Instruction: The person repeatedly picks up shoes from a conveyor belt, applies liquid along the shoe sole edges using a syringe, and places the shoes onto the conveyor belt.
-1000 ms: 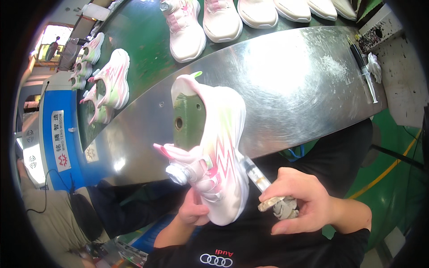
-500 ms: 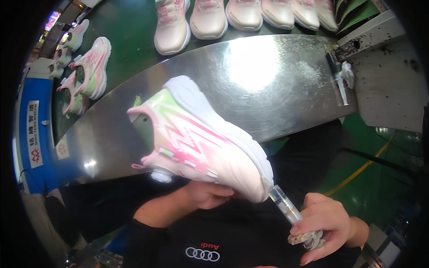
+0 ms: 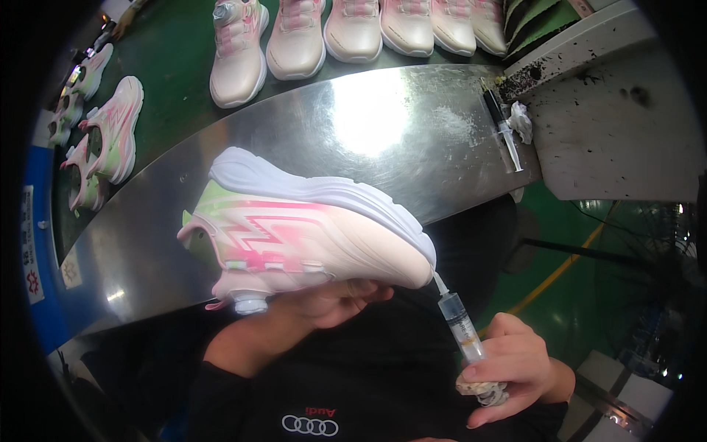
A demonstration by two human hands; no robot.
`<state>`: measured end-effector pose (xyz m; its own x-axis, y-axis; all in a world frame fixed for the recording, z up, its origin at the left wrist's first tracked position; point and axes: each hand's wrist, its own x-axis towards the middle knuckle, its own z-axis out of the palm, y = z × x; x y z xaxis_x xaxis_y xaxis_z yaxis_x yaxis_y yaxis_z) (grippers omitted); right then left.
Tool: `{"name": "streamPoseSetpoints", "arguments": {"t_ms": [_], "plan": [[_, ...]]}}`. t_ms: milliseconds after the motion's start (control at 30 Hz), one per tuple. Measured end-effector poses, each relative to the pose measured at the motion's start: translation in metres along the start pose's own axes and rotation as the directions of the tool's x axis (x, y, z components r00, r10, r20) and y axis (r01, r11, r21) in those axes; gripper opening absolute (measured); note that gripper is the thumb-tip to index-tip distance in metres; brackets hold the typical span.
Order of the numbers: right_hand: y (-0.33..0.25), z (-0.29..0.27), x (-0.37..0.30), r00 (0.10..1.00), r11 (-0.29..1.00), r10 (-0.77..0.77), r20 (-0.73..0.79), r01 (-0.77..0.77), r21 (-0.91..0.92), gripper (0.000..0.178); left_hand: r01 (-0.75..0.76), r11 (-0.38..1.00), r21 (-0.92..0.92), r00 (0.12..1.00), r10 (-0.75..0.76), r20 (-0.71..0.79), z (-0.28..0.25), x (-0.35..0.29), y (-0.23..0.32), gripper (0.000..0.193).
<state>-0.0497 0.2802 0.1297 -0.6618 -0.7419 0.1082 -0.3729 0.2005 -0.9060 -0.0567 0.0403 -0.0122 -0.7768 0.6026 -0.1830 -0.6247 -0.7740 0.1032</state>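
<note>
A pink, cream and green sneaker (image 3: 294,232) with a thick white sole lies on its side in the air, sole facing away and toe to the right. My left hand (image 3: 335,302) grips it from below at the forefoot; the shoe hides part of the fingers. In my right hand (image 3: 512,368) is a clear syringe (image 3: 460,324), its tapered tip touching the toe where upper meets sole. The fingers close around the rear of the barrel, with a crumpled whitish wad pressed against it.
Behind the shoe spreads a curved metal tabletop (image 3: 287,125). On its right lie a second syringe (image 3: 503,132) with dark contents and a crumpled white tissue (image 3: 521,121). Several finished-looking sneakers (image 3: 353,29) line the far side. More shoes (image 3: 114,132) stand at left. A grey metal panel (image 3: 611,125) borders the right.
The shoe has turned so its sole runs more level, and its toe has risen slightly. The syringe has shifted a little left with my right hand and stands steeper. The whole view has shifted.
</note>
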Motion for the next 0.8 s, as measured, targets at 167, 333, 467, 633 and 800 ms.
{"name": "streamPoseSetpoints", "arguments": {"t_ms": [167,333,467,633,800], "plan": [[-0.002,0.01,0.006,0.998,0.987,-0.043,-0.046,0.035,-0.154,0.043,-0.072,0.997,0.028,0.997,0.072,0.021,-0.003,0.009,-0.002,0.063],[0.003,0.024,0.01,0.985,0.902,-0.157,-0.067,0.116,-0.415,0.034,-0.061,0.998,0.022,0.998,0.06,0.036,0.002,0.014,0.0,0.054],[0.012,0.033,0.01,0.97,0.824,-0.232,-0.07,0.158,-0.544,0.031,0.003,1.0,-0.021,0.996,-0.001,0.089,0.004,0.014,0.003,0.043],[0.022,0.044,0.013,0.952,0.733,-0.304,-0.034,0.211,-0.647,0.03,-0.008,1.0,-0.027,0.991,0.011,0.133,0.008,0.011,0.004,0.035],[0.024,0.047,0.016,0.936,0.643,-0.352,-0.027,0.22,-0.734,0.024,-0.012,1.0,-0.027,0.993,0.015,0.12,0.012,0.008,0.003,0.036]]}}
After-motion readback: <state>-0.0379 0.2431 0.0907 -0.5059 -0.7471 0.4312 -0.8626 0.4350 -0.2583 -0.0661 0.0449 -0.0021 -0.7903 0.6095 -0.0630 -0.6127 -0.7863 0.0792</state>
